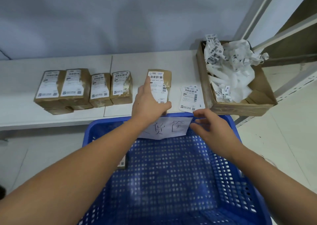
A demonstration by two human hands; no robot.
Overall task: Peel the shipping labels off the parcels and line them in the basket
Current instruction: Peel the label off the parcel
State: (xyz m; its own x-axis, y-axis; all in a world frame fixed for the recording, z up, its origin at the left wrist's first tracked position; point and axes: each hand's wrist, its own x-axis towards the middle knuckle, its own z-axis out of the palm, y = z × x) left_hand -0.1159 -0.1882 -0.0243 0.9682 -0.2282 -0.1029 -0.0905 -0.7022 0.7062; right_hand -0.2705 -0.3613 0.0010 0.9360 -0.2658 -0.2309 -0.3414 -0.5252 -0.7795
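Observation:
A brown parcel (167, 77) with a white shipping label (158, 84) lies on the white shelf, just beyond the blue basket (171, 173). My left hand (147, 101) rests on this parcel, index finger along the label's left edge and thumb at its near end. My right hand (211, 128) hovers over the basket's far right rim, fingers apart and empty. Several more labelled brown parcels (82, 87) stand in a row at the left. A small stack of peeled labels (191, 98) lies to the right of the held parcel.
A cardboard box (240, 108) full of crumpled label backing stands at the right on the shelf (120, 111). A white paper sign with handwriting (171, 128) hangs on the basket's far wall. One parcel (122, 164) shows inside the basket under my left forearm. Metal shelving rises at the far right.

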